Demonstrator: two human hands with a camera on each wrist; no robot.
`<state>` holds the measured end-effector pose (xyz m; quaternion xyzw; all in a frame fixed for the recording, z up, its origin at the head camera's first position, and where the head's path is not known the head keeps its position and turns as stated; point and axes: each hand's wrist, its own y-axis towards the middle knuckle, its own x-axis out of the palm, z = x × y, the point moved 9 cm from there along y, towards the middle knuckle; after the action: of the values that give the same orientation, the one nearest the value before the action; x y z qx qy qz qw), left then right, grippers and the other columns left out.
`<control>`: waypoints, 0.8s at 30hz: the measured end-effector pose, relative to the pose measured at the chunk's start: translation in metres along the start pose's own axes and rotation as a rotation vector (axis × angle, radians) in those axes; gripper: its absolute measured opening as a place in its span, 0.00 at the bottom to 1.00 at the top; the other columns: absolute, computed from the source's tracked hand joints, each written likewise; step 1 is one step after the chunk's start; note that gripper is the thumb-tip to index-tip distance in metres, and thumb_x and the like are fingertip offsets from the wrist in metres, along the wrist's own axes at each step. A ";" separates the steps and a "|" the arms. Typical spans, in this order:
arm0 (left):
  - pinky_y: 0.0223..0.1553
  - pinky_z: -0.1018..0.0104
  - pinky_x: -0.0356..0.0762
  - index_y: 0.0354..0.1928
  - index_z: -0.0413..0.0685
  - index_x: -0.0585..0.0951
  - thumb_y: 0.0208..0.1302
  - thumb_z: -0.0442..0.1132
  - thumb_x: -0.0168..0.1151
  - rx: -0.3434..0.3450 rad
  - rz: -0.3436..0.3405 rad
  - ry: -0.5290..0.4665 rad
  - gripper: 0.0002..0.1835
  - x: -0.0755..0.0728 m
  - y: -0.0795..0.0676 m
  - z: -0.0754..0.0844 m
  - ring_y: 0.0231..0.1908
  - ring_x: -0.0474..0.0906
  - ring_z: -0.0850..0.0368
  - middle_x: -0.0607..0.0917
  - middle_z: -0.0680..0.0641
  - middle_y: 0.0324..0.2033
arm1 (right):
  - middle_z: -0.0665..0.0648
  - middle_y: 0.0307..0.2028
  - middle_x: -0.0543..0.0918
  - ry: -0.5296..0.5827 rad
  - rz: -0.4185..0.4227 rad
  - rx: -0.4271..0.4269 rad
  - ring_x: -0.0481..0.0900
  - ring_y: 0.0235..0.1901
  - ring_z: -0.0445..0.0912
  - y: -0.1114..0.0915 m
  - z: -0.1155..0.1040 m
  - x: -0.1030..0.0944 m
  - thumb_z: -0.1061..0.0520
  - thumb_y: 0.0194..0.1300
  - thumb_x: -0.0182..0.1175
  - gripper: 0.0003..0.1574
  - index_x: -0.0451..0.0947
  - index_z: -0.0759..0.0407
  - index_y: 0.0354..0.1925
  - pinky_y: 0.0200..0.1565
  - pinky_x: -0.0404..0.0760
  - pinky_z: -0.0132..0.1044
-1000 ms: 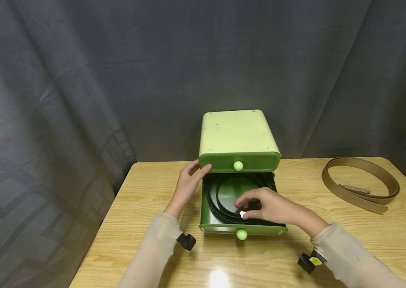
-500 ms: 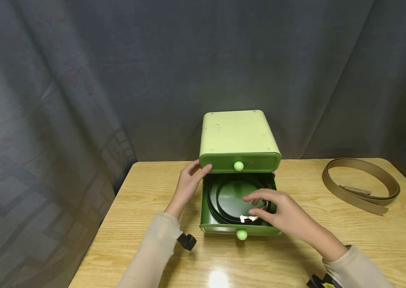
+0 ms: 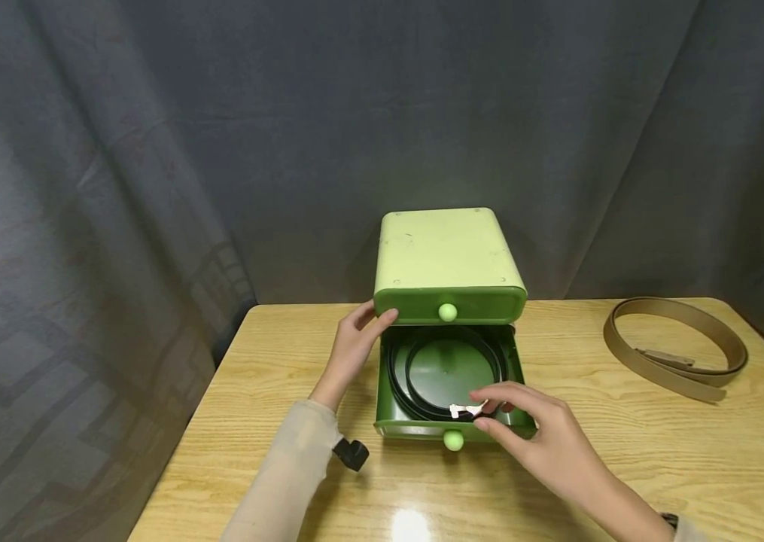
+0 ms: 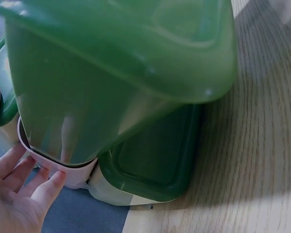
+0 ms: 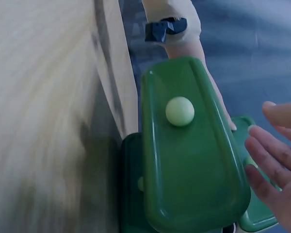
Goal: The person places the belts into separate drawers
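A drawer cabinet with a pale green top stands on the table; its middle drawer is pulled out. Inside lies a coiled black belt with a silver buckle near the drawer's front. My left hand rests against the cabinet's left side, thumb on the top drawer's front; the left wrist view shows its extended fingers touching the cabinet's edge. My right hand hovers over the drawer's front right corner, thumb and fingers spread apart beside the buckle, holding nothing.
On the table's right side lies a loosely coiled brown belt. Below the pulled-out drawer, a closed bottom drawer shows in the wrist views. A grey curtain hangs behind the table.
My right hand has let go of the black belt's buckle and drawn back right and toward me, uncovering the coil. My left hand has stayed on the cabinet.
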<state>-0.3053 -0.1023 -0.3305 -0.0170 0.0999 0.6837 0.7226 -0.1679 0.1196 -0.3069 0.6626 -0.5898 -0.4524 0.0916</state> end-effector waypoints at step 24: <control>0.67 0.52 0.65 0.65 0.37 0.74 0.68 0.46 0.64 -0.009 0.003 0.010 0.29 0.000 -0.001 -0.003 0.68 0.66 0.46 0.72 0.38 0.66 | 0.46 0.37 0.86 0.096 0.101 0.060 0.81 0.33 0.37 -0.038 -0.001 0.016 0.76 0.45 0.73 0.26 0.84 0.57 0.43 0.38 0.80 0.26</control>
<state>-0.3051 -0.1029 -0.3330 -0.0238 0.1005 0.6852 0.7210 -0.1422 0.1163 -0.3396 0.6553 -0.6308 -0.3969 0.1228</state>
